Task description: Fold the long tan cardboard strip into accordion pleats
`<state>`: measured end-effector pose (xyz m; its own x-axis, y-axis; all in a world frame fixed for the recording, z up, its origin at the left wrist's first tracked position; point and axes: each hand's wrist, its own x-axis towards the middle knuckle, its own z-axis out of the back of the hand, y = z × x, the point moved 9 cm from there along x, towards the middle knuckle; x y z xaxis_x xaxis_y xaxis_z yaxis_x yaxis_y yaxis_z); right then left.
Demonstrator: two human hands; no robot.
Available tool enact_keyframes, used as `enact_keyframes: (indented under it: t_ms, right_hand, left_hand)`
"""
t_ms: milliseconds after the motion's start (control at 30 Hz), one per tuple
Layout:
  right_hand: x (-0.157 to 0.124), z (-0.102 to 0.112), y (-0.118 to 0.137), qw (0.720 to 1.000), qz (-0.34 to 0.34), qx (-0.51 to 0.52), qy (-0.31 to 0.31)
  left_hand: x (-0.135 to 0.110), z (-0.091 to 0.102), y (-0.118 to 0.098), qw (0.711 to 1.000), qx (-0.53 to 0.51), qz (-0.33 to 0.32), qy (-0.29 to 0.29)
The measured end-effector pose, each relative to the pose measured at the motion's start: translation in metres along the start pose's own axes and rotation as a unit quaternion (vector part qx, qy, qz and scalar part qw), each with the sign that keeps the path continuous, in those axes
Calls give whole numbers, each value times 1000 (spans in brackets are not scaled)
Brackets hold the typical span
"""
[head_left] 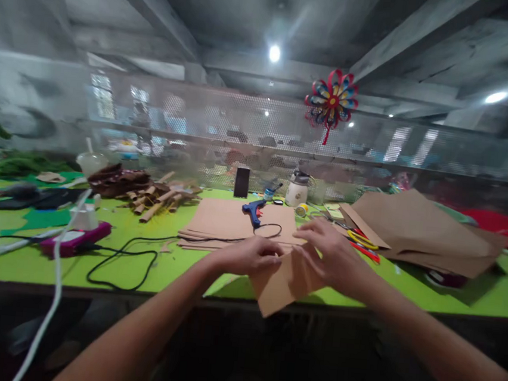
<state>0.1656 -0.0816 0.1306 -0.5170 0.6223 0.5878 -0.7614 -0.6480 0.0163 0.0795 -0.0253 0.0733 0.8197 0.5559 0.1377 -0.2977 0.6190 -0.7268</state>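
Both of my hands hold one piece of brown cardboard (277, 290) over the front edge of the green table (139, 266). My left hand (251, 256) is closed on its upper left part. My right hand (329, 253) grips the upper right part, fingers curled over it. Just behind the hands lies a stack of flat brown cardboard sheets (219, 220) with a blue glue gun (253, 209) resting on it, its black cord (122, 257) looping across the table to the left.
Large brown sheets (425, 231) lie at the right, with red and yellow scissors (363, 243) beside them. Rolled cardboard tubes (158, 198), a pink device (73, 242), a white cable (53, 291), a white jar (297, 192) and a black box (241, 182) stand behind. A paper pinwheel (331, 101) hangs above.
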Motion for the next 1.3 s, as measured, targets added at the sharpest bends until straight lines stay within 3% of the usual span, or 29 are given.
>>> enact_keyframes:
  t_ms: [67,133,200,400,500,733,1033,1300]
  right_hand:
    - [6,-12,-11,993,9,50,111]
    - [1,-35,-19,966,-8,117,231]
    - [-4,-54,-23,946,-25,162,279]
    - [-9,-96,-38,939,-34,198,281]
    - [-7,-107,-43,941,-22,205,268]
    - [-7,-117,-43,949,13,185,255]
    - [-16,-121,-42,955,-6,167,247]
    - [-9,-124,-30,967,-9,121,224]
  left_hand:
    - [-4,-4,-8,996,56,-13,67]
    - [-3,-5,-5,992,89,-11,92]
    - [1,-8,3,989,112,-13,97]
    - [16,-22,38,983,168,3,78]
    - [18,-24,45,983,175,2,64]
    - [17,-23,46,973,227,-33,25]
    - [7,-16,57,983,182,34,-19]
    - [2,-18,47,971,234,19,-37]
